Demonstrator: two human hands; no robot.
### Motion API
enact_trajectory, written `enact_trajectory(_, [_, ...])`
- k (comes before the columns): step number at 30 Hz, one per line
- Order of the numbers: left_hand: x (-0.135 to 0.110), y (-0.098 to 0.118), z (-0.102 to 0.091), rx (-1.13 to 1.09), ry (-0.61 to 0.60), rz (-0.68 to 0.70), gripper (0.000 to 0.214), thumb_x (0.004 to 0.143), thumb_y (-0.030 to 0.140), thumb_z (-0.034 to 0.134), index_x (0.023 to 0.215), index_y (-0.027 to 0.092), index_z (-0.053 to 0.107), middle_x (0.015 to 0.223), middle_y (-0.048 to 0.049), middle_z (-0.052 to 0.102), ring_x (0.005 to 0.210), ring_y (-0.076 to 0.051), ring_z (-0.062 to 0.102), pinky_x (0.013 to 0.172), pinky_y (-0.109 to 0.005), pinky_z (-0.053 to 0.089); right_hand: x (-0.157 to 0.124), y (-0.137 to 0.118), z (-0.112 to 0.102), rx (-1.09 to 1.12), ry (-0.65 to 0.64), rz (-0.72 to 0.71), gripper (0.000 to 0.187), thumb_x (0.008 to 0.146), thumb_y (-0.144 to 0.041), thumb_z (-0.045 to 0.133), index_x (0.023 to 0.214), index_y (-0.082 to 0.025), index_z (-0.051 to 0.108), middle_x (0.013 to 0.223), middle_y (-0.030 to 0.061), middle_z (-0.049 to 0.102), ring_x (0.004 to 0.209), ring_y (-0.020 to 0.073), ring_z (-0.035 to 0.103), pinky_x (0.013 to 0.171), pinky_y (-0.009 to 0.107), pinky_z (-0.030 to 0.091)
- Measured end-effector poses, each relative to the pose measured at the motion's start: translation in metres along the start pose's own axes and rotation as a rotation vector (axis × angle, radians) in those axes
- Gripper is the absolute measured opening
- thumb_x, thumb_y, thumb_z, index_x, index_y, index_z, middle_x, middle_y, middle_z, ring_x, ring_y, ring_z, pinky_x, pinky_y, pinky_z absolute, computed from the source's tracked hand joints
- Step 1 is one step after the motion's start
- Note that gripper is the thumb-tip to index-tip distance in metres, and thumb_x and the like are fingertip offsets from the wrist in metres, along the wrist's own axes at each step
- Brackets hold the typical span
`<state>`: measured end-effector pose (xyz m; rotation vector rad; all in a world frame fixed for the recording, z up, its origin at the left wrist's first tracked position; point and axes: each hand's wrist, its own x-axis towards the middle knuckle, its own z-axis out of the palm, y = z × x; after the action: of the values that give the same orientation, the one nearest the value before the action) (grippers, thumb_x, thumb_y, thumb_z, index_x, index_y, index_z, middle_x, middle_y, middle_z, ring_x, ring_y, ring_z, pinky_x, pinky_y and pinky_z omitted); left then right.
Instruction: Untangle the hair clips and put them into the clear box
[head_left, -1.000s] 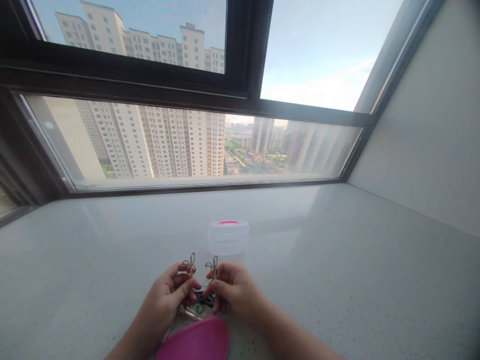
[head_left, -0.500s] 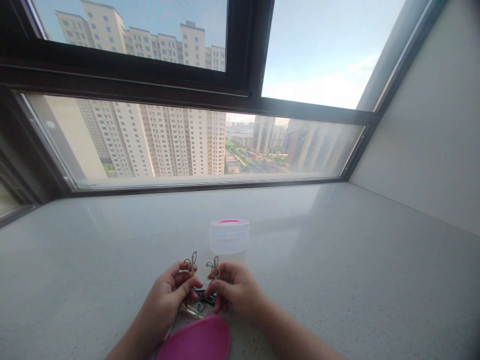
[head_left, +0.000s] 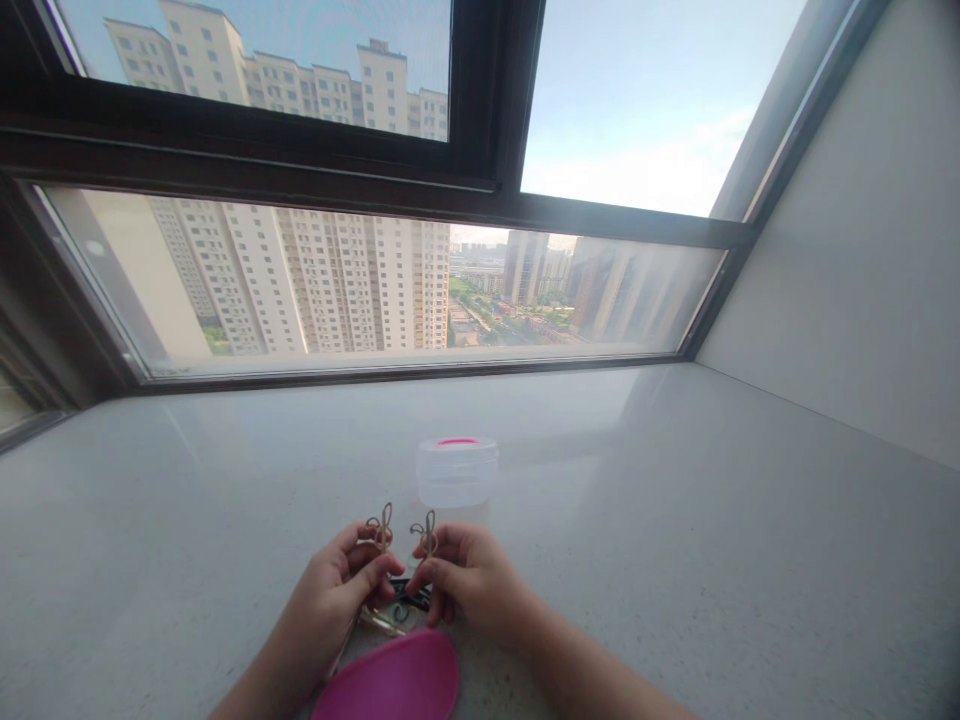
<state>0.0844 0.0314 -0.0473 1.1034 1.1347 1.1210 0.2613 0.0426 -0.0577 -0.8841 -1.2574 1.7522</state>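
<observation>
My left hand [head_left: 339, 590] pinches a gold metal hair clip [head_left: 386, 522] between thumb and fingers; its looped wire end, curled like a treble clef, stands up above the fingertips. A matching looped gold hair clip [head_left: 430, 526] is upright in my right hand [head_left: 471, 580], gripped the same way. The two clips are side by side, a small gap apart. Below them lie some black clip-like pieces [head_left: 417, 598] and gold metal pieces [head_left: 381, 622], partly covered by my fingers. A pink oval piece [head_left: 394, 680], perhaps a pouch or lid, sits in front of my wrists.
A translucent plastic box [head_left: 457, 480] with a pink mark on its lid stands just beyond my hands on the pale speckled sill [head_left: 675, 520]. Dark window frames [head_left: 375, 375] border the far edge. A white wall [head_left: 840, 300] rises at the right.
</observation>
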Motion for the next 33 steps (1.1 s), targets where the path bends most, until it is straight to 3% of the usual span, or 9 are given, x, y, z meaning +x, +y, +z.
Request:
enact_trajectory(17, [-0.003, 0.007, 0.002, 0.009, -0.008, -0.008, 0.038, 0.065, 0.036, 0.077, 0.09, 0.016, 0.057, 0.069, -0.0024, 0.071, 0.054, -0.013, 0.059, 0.053, -0.023, 0.046, -0.001, 0.0, -0.002, -0.016, -0.02, -0.054, 0.037, 0.07, -0.045, 0.069, 0.088, -0.015, 0.056, 0.068, 0.0031, 0.07, 0.038, 0.0094, 0.056, 0.036, 0.017, 0.034])
enact_trajectory(33, [0.002, -0.005, -0.007, 0.045, -0.073, 0.022, 0.031, 0.078, 0.031, 0.069, 0.097, 0.017, 0.05, 0.078, -0.0019, 0.07, 0.059, -0.012, 0.06, 0.057, -0.024, 0.048, -0.003, -0.001, -0.004, 0.02, -0.049, -0.069, 0.028, 0.074, -0.036, 0.067, 0.09, -0.015, 0.057, 0.071, 0.0031, 0.072, 0.038, 0.0083, 0.058, 0.033, 0.014, 0.035])
